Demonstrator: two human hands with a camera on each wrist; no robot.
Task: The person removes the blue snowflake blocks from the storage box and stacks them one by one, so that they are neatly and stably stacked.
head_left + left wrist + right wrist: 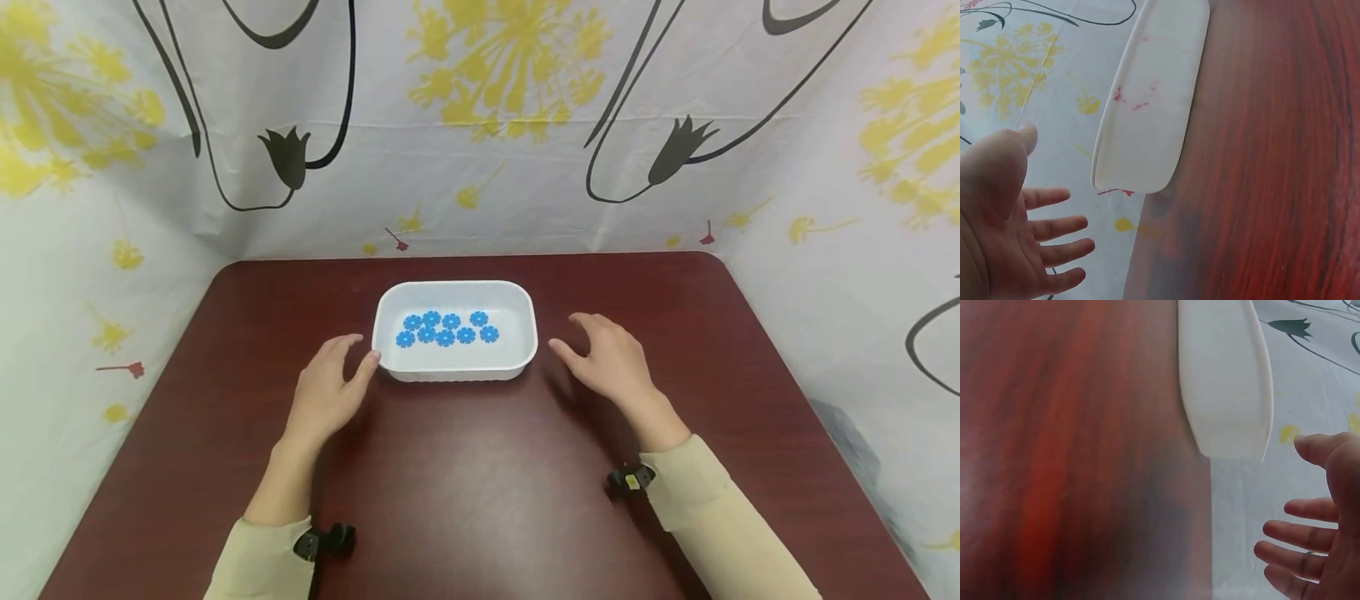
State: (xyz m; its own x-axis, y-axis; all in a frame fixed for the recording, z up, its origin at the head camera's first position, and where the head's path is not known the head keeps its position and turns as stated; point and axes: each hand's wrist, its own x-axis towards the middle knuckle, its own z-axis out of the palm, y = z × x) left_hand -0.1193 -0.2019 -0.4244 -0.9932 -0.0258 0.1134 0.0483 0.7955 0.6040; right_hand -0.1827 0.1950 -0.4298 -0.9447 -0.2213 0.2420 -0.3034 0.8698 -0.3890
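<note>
A white plastic tray (457,367) with rounded corners sits near the far edge of the table. Several blue flower-shaped pieces (446,337) lie in it, in two loose rows. At the tray's left end is my left hand (330,392), thumb tip right at the rim in the head view, fingers spread and holding nothing. My right hand (611,362) hovers a short way off the tray's right end, thumb and fingers apart, palm toward it. In the left wrist view the tray's outer wall (1154,94) shows reddish marks; the pieces are hidden there.
The dark red-brown table (465,483) has rounded far corners. White cloth (480,192) with yellow and dark flower prints hangs behind it and along both sides. Each light sleeve carries a small black device (326,543) at the wrist.
</note>
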